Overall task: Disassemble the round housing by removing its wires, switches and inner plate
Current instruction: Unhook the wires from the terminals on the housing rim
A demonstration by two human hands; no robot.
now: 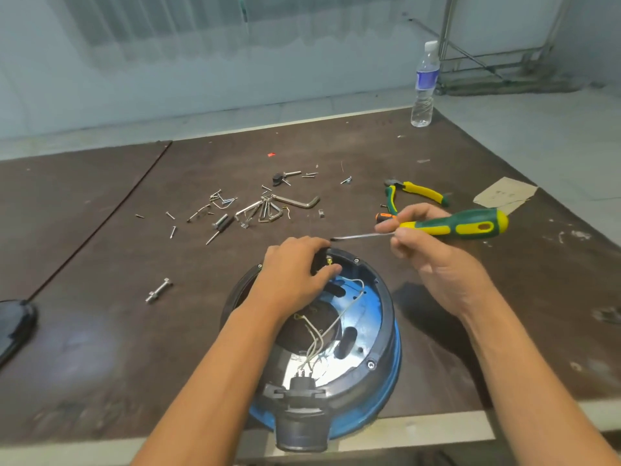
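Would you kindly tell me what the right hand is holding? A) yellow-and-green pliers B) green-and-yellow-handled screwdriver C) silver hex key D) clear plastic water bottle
B: the right hand grips the green-and-yellow-handled screwdriver, while the yellow-and-green pliers lie on the brown table behind it.

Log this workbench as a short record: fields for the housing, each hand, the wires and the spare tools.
housing: round, open side up, at the table's near edge
left hand: pinches a dark part at the housing's far rim
right hand: holds the screwdriver, tip pointing at that rim
wires: grey, still inside the housing
spare tools: pliers, hex keys, loose screws behind it
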